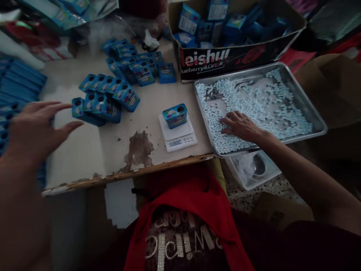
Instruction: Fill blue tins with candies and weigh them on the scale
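My left hand (42, 126) is open at the left, thumb and fingers spread, with the fingertips beside the nearest of several blue packets (98, 107) standing in rows. My right hand (242, 126) rests with fingers apart on small pale blue pieces (254, 109) in a metal tray (321, 126). Between the hands, one blue packet (175, 117) with a dark round hole in its top sits on a white digital scale (182, 141) whose display is lit. More blue packets (142, 72) stand in a group farther back.
An open cardboard box (234, 58) with blue packets inside stands behind the tray. Flat blue packets (19, 82) are stacked at the far left. Below the tray is a clear plastic container (254, 173). The table's worn front edge (126, 175) runs before a red apron (186, 192).
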A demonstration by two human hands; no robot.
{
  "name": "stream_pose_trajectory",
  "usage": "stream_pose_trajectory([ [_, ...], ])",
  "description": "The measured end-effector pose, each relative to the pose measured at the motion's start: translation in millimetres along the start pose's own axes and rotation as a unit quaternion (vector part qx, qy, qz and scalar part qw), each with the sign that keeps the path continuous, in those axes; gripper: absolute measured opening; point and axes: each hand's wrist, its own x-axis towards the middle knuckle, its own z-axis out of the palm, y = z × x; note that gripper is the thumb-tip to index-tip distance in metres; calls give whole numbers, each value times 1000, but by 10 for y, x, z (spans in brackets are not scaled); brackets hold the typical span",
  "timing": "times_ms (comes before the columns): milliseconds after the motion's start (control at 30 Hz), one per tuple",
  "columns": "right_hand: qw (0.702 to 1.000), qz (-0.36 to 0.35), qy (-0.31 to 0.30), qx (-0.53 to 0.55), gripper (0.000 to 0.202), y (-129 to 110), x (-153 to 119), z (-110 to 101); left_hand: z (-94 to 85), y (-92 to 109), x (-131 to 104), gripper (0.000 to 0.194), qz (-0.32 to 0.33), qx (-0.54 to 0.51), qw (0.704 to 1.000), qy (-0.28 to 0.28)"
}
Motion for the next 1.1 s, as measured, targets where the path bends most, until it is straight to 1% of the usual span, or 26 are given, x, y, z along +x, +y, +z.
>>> stream_pose_trajectory([
  [67, 1000, 9, -12, 16, 43, -30, 107, 1, 167, 106, -17, 56, 2, 27, 999, 18],
  [100, 999, 27, -10, 41, 40, -32, 157, 4, 260, 156, -27, 53, 11, 29, 999, 18],
  [133, 995, 57, 6, 83, 37, -22, 200, 8, 357, 197, -38, 52, 23, 22, 999, 16],
  [167, 982, 97, 43, 155, 35, 0, 235, 10, 457, 228, -50, 54, 39, 13, 999, 13],
  [200, 955, 137, 90, 249, 36, 35, 261, 8, 557, 250, -62, 56, 51, 5, 999, 8],
  [267, 865, 191, 168, 432, 42, 137, 290, -24, 750, 288, -83, 59, 66, -10, 998, -1],
  [300, 825, 200, 186, 494, 45, 197, 294, -55, 843, 318, -90, 59, 69, -22, 997, -3],
  [333, 798, 199, 185, 538, 47, 254, 293, -94, 933, 362, -93, 59, 70, -39, 997, -5],
  [433, 752, 208, 149, 607, 44, 359, 276, -206, 1191, 590, -78, 66, 67, -106, 992, -6],
  [500, 726, 229, 140, 633, 41, 334, 279, -228, 1354, 788, -51, 76, 60, -147, 987, -12],
  [533, 723, 236, 137, 634, 41, 293, 294, -218, 1429, 881, -34, 81, 56, -164, 985, -17],
  [600, 737, 241, 124, 619, 42, 175, 351, -174, 1558, 1025, -3, 87, 52, -190, 980, -28],
  [667, 749, 237, 96, 611, 41, 43, 434, -132, 1653, 1092, 12, 90, 57, -214, 975, -33],
  [733, 745, 239, 74, 618, 40, -72, 514, -120, 1713, 1101, 3, 88, 58, -241, 968, -34],
  [767, 739, 246, 76, 623, 40, -117, 543, -127, 1732, 1098, -11, 88, 55, -256, 964, -36],
  [800, 735, 257, 91, 620, 41, -151, 565, -141, 1748, 1101, -26, 87, 50, -270, 961, -35],
  [833, 740, 270, 120, 605, 42, -176, 578, -160, 1761, 1116, -40, 87, 43, -282, 958, -34],
  [900, 773, 283, 184, 537, 38, -205, 589, -204, 1780, 1200, -45, 88, 40, -292, 955, -27],
  [933, 794, 279, 202, 501, 35, -212, 594, -228, 1787, 1270, -28, 88, 49, -288, 956, -21],
  [1000, 827, 260, 191, 461, 30, -225, 616, -275, 1789, 1448, 48, 89, 83, -261, 962, -11],
  [1100, 862, 236, 158, 420, 26, -241, 680, -335, 1771, 1701, 223, 90, 128, -205, 970, -10],
])
